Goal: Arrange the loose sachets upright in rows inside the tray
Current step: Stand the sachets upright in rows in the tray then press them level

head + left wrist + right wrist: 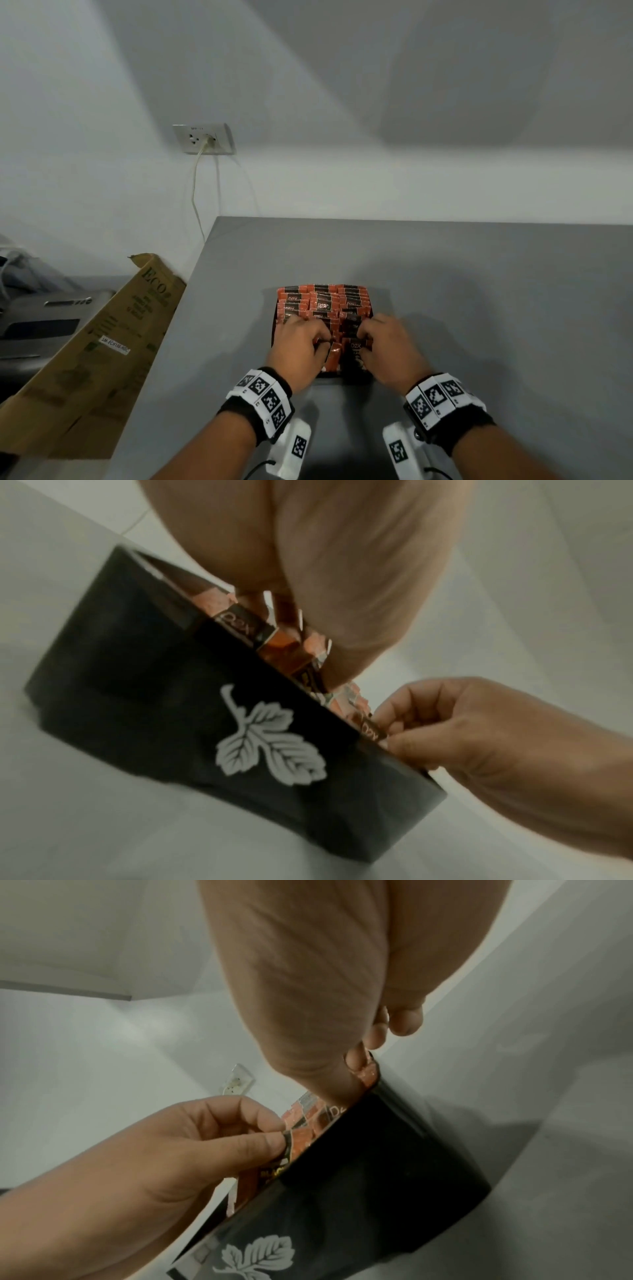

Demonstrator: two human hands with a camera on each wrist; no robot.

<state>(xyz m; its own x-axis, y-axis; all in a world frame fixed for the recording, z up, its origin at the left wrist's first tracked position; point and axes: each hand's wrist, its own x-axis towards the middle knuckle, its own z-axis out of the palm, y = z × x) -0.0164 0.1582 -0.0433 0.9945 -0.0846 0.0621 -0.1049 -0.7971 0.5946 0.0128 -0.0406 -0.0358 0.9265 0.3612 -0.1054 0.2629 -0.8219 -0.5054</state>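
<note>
A black tray (pixel 346 376) with a white leaf logo sits on the grey table, packed with upright orange-and-black sachets (pixel 322 301) in rows. At the near end a few sachets (pixel 356 349) stand looser and tilted. My left hand (pixel 315 339) pinches the top of one sachet (pixel 291 1146) between thumb and forefinger at the tray's near left. My right hand (pixel 368 337) pinches the black top of another sachet (pixel 371 733) at the near right. Both hands hover over the tray's (pixel 171 696) near wall, with fingertips partly hidden among the packets.
A folded cardboard box (pixel 113 342) leans at the table's left edge, beside a dark machine (pixel 41 325). A wall socket (pixel 203 138) with a cable hangs behind. Bare grey tabletop (pixel 496 308) lies to the right of and beyond the tray.
</note>
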